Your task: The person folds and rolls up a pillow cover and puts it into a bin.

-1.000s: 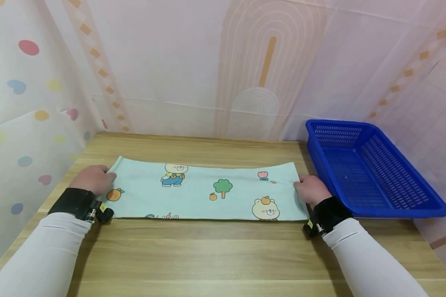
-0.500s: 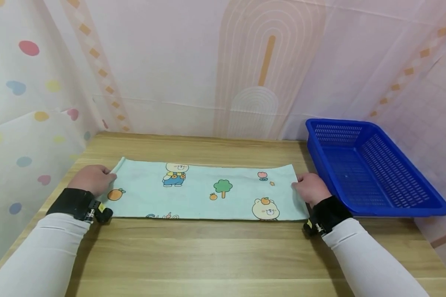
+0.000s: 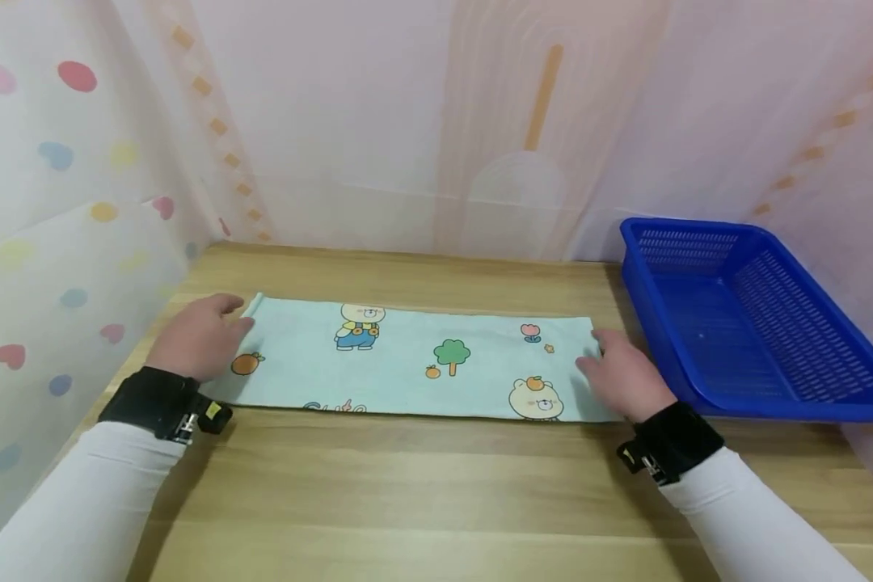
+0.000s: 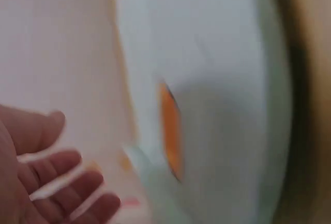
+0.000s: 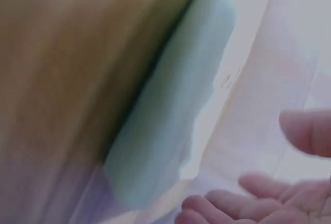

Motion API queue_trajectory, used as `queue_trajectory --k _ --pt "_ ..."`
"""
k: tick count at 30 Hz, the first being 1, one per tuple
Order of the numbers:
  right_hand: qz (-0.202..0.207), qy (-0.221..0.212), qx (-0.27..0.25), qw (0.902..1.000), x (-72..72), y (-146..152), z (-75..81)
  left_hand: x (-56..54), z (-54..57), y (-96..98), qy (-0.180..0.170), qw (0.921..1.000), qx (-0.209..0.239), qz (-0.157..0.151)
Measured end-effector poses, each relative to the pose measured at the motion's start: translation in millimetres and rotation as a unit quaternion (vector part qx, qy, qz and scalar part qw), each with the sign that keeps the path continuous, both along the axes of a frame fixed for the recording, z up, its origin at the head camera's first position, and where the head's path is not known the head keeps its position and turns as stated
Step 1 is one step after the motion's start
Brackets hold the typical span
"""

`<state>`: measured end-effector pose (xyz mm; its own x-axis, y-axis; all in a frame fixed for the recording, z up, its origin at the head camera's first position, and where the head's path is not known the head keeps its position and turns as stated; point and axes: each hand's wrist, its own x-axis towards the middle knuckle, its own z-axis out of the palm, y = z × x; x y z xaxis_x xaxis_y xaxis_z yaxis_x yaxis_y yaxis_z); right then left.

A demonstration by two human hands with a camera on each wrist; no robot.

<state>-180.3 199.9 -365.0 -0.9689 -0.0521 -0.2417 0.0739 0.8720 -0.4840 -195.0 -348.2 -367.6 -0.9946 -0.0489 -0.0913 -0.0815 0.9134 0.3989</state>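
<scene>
A light mint cloth (image 3: 400,364) printed with bears, a tree and oranges lies folded into a long strip across the wooden table. My left hand (image 3: 200,335) is over its left end, thumb and fingers apart. At the right end is my right hand (image 3: 622,372), its thumb and fingers also spread. In the left wrist view, the left hand (image 4: 51,177) holds nothing, and the blurred cloth (image 4: 222,79) stands off from its fingertips. The right wrist view shows the right hand (image 5: 279,193) with relaxed, parted fingers beside the cloth's end (image 5: 160,120).
A blue plastic basket (image 3: 669,347) with slotted walls stands at the table's right side, close to my right hand. Bare wooden table (image 3: 407,493) lies in front of the cloth. Printed curtains (image 3: 378,145) hang behind and at the sides.
Both hands gripped the ends of the cloth before; now they have let go and their fingers are spread. The cloth's right end has settled flatter. The head view has shifted slightly.
</scene>
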Motion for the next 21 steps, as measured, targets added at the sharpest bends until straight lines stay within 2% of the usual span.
queue_trajectory --k 2,5,8,10,13,16,21 --pt "0.042 0.006 -0.003 0.9991 12.4 -8 2.5 11.1 5.1 18.0 0.004 0.9992 -0.004 -0.040" --pt "0.117 0.026 -0.001 0.9927 32.2 -22 3.0 30.6 5.7 43.1 0.014 0.9941 -0.017 -0.106" --pt "0.194 0.038 0.000 0.9802 50.0 -36 1.0 47.4 -0.1 63.9 0.022 0.9846 -0.030 -0.171" --pt "0.243 0.035 0.003 0.9693 58.4 -45 -2.7 55.4 -5.9 74.1 0.021 0.9788 -0.034 -0.201" --pt "0.297 0.007 0.010 0.9548 65.3 -58 -8.9 64.1 -13.6 84.6 0.015 0.9722 -0.039 -0.230" --pt "0.325 -0.014 0.029 0.9450 66.9 -65 -14.1 69.0 -20.2 90.6 0.003 0.9665 -0.046 -0.253" --pt "0.341 -0.024 0.051 0.9383 62.6 -66 -18.7 71.7 -23.6 93.4 -0.023 0.9602 -0.062 -0.271"
